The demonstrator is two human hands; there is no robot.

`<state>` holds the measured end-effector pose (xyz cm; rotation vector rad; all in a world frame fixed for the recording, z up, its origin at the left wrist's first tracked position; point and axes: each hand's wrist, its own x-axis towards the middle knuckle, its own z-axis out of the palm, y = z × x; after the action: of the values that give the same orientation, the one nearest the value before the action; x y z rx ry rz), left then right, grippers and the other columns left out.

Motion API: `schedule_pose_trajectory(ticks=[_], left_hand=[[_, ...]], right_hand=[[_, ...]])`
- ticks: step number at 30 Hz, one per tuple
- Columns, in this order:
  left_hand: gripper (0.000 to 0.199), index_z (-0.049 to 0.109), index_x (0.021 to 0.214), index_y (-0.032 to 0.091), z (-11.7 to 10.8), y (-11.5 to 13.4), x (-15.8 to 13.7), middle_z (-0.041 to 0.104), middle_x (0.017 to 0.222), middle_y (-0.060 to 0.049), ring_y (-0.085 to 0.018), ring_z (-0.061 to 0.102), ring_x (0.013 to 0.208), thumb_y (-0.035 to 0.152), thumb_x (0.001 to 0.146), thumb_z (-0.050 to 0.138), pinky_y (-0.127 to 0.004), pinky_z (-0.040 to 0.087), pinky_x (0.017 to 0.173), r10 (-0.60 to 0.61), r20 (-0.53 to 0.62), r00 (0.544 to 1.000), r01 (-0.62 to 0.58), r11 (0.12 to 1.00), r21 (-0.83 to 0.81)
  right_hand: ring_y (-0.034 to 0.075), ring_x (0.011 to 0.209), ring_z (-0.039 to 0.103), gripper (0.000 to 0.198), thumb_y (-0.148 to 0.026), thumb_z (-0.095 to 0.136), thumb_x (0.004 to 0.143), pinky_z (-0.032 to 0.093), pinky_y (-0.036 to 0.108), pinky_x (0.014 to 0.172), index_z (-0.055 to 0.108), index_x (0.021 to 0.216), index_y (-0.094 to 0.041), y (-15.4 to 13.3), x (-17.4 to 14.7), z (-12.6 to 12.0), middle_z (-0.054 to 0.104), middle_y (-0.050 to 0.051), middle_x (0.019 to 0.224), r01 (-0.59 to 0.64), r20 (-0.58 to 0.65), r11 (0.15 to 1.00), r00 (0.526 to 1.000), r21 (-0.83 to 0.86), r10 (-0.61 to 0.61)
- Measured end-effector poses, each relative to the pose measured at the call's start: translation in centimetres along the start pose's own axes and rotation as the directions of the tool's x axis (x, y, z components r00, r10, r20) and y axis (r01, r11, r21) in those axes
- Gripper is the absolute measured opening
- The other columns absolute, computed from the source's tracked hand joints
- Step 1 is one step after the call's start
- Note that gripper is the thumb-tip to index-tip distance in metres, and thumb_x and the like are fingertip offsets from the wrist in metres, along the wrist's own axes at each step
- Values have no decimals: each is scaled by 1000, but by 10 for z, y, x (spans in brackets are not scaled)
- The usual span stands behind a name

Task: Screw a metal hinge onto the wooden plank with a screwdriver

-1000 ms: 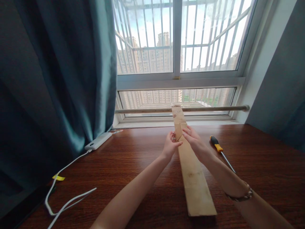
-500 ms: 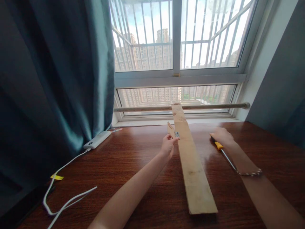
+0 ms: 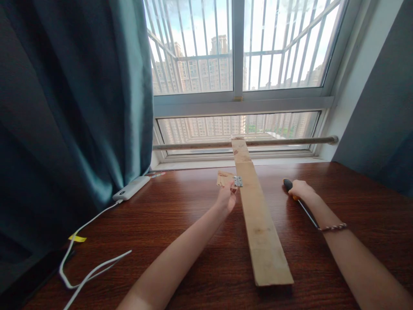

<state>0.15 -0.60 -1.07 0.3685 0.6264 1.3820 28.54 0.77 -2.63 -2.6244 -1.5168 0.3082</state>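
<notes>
A long pale wooden board (image 3: 266,232) runs away from me, its far end at the metal rail under the window. On its left edge sits a metal hinge (image 3: 238,181), which joins it to a small wooden piece (image 3: 225,178). My left hand (image 3: 227,199) is closed on that small piece beside the hinge, fingers partly hidden from view. To the right of the board, my right hand (image 3: 302,190) grips a screwdriver (image 3: 287,184) by its black and yellow handle, with the shaft pointing back toward my wrist.
The brown wood-grain tabletop (image 3: 180,206) reaches the window. A white power strip (image 3: 131,189) lies at the left by a dark curtain (image 3: 129,94), with a white cable (image 3: 64,275) trailing toward me. A horizontal rail (image 3: 290,141) crosses before the window.
The small wooden piece has swung on the hinge out to the left and lies flatter. My right hand has shifted slightly, showing more of the screwdriver's black handle end.
</notes>
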Motion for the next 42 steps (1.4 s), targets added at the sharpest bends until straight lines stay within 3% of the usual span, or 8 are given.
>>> schedule_pose_trajectory(ticks=[6, 11, 13, 16, 19, 22, 30, 42], left_hand=[[13, 57, 75, 12, -2, 0, 3, 63, 67, -2, -7, 56, 54, 1, 76, 51, -18, 47, 54, -17, -1, 1000, 17, 1000, 6], [13, 58, 74, 12, -2, -1, 3, 64, 69, -4, -9, 58, 57, 1, 75, 51, -18, 47, 54, -10, 27, 1000, 9, 1000, 20], [14, 59, 75, 11, -2, -1, 2, 65, 72, -4, -9, 59, 60, 0, 75, 51, -18, 47, 55, -8, 40, 999, 7, 1000, 28], [16, 60, 78, 11, -1, -1, 0, 66, 73, -5, -9, 59, 61, -2, 74, 51, -18, 47, 57, -10, 28, 1000, 10, 1000, 30], [17, 60, 79, 12, 0, -1, 1, 66, 73, -5, -9, 60, 61, -2, 73, 53, -18, 48, 58, -10, 19, 1000, 10, 1000, 25], [18, 60, 80, 12, -1, -1, 2, 66, 73, -5, -9, 60, 60, -2, 73, 53, -18, 47, 57, -3, 8, 1000, 3, 1000, 25], [19, 59, 85, 13, -3, -2, 4, 66, 77, -5, -10, 60, 62, -1, 75, 51, -20, 48, 57, -42, -14, 999, 42, 998, 48], [19, 60, 85, 12, -3, -1, 2, 66, 73, -5, -11, 61, 61, -1, 74, 52, -23, 49, 63, -59, 9, 998, 58, 997, 55]], right_hand=[[32, 85, 64, 34, -30, 64, 58, 50, 34, 64, 67, 85, -9, 0, -7, -9, 66, 21, 91, 45, -84, 999, 996, 28, -42], [29, 78, 64, 33, -42, 56, 66, 48, 29, 58, 66, 67, -11, -1, -20, -53, 66, 17, 73, 119, -212, 989, 972, 86, -99], [24, 66, 64, 34, -43, 54, 67, 46, 27, 50, 64, 61, -12, -8, -34, -75, 64, 13, 59, 204, -318, 939, 942, 276, -110], [16, 47, 59, 25, -37, 60, 63, 44, 23, 40, 63, 65, -12, -30, -64, -100, 61, 5, 52, 380, -443, 528, 897, 759, -10], [12, 46, 59, 22, -29, 68, 56, 48, 20, 38, 62, 69, -12, -63, -92, -113, 64, 3, 59, 441, -441, 55, 898, 896, -11], [12, 46, 60, 23, -25, 72, 53, 52, 20, 41, 62, 68, -12, -92, -103, -113, 65, 2, 60, 453, -460, -120, 887, 883, -40], [14, 40, 59, 21, -24, 73, 52, 52, 22, 37, 60, 65, -12, -115, -82, -80, 62, 0, 48, 407, -410, -56, 905, 912, -109], [15, 42, 60, 23, -26, 73, 54, 54, 26, 41, 61, 67, -11, -116, -77, -72, 65, 3, 54, 409, -397, 28, 897, 912, -197]])
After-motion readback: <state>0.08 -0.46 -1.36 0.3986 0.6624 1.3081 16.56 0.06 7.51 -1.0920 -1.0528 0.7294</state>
